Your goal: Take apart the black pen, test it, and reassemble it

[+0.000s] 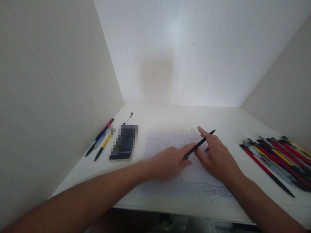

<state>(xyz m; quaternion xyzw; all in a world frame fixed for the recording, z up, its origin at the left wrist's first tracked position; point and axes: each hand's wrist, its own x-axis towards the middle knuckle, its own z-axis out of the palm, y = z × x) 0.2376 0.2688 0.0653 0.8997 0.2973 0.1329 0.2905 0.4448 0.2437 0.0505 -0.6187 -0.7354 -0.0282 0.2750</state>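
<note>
A black pen (198, 145) slants between my two hands above a sheet of paper (194, 171). My left hand (170, 160) is closed, its thumb and fingers around the pen's lower end. At the upper part of the pen, my right hand (216, 155) pinches it, with one finger raised. Rows of small handwriting in dark and coloured ink cover the top and bottom of the sheet, and a blank band shows between them. Both hands hide part of the paper.
A phone (123, 142), partly pixelated, lies left of the paper. Beyond it are a yellow pen (104, 145), a red pen (108, 124) and others. Many pens (279, 158) are heaped at the right. White panels (182, 64) enclose the desk at the back and sides.
</note>
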